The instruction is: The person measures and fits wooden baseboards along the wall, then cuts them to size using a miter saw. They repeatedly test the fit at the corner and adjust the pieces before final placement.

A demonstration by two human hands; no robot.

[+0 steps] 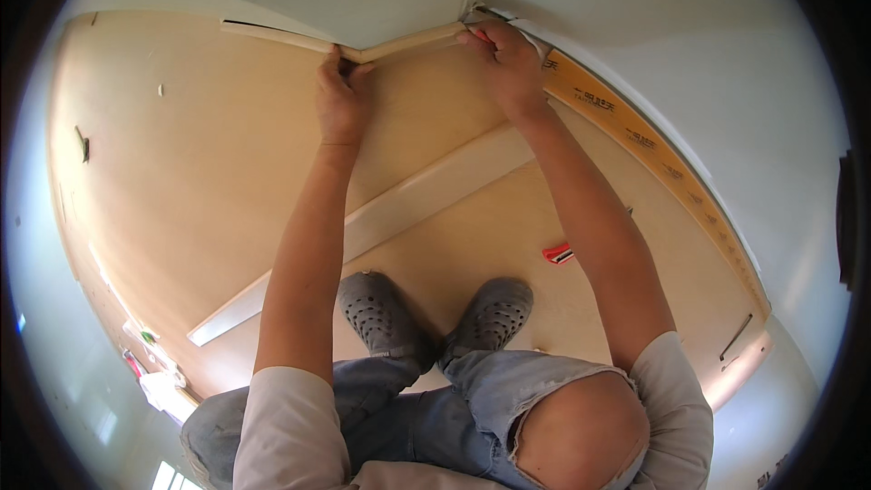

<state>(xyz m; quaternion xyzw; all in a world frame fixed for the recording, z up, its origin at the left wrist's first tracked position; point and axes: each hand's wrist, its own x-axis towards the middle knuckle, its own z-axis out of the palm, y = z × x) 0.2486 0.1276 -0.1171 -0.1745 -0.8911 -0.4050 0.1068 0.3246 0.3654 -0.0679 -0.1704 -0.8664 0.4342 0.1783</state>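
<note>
A thin beige trim strip (413, 40) runs along the foot of the wall and bends around its jutting corner. My left hand (345, 100) pinches the strip at that corner, with thumb and fingers on either side of it. At the strip's right end, by the inner corner, is my right hand (510, 68). Its fingers are closed around a small red object (482, 35), mostly hidden by the hand. A red utility knife (558, 254) lies on the floor, partly covered by my right forearm.
A long pale board (426, 191) lies diagonally across the beige-covered floor (209, 145), passing under my arms. Orange printed protective film (626, 127) edges the right wall (708, 63). Grey clogs (381, 313) are on my feet. White items (168, 395) lie at the lower left.
</note>
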